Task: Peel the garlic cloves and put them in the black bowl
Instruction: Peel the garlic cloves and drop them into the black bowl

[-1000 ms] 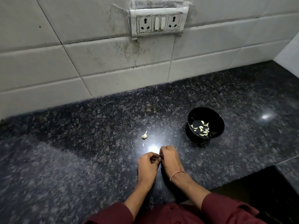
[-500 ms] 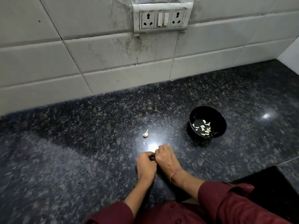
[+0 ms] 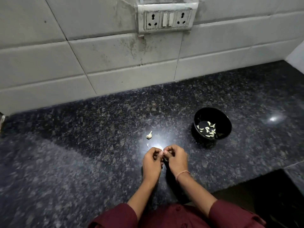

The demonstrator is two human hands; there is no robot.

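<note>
My left hand (image 3: 152, 163) and my right hand (image 3: 176, 160) meet fingertip to fingertip low over the dark granite counter (image 3: 82, 162). Between them they pinch a small pale garlic clove (image 3: 162, 152), mostly hidden by the fingers. A black bowl (image 3: 225, 119) stands to the right and beyond my hands, with several peeled cloves (image 3: 208, 130) in its bottom. A small garlic piece (image 3: 149, 135) lies on the counter just beyond my left hand. A tiny scrap of skin (image 3: 147, 145) lies nearer, close to my left fingers.
A white tiled wall (image 3: 115, 63) runs along the back of the counter, with a socket and switch plate (image 3: 167, 18) high up. The counter's front edge steps down to a dark gap (image 3: 271, 195) at the lower right.
My hands stay together on the clove in the same spot; the fingers have shifted slightly and now show more of the clove. The camera has tilted a little.
</note>
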